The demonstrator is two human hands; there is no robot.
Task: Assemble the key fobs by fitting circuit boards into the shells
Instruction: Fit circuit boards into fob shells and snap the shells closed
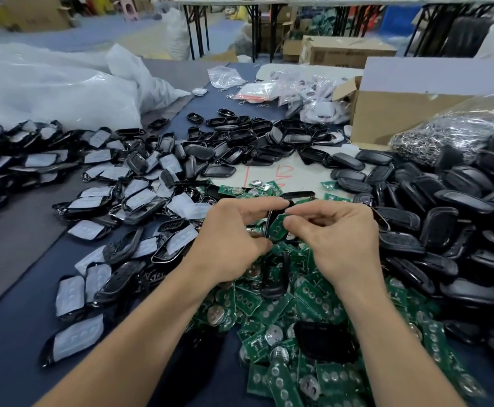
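Fingers [265, 205] pinching shell and board together.
Left hand [234, 239] grips the black shell [270, 218]; right hand [338, 239] pinches the green circuit board [278, 229] into it, loose boards [310, 295] heaped beneath the fingers.

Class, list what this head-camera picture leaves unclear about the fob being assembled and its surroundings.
- Head view: whether the circuit board is fully seated in the shell; the left hand and right hand pinching them cover the edges.
- Head view: what the red marks on the white sheet say; loose shells cover part.
- Head view: what the cardboard box holds; its wall hides the inside.
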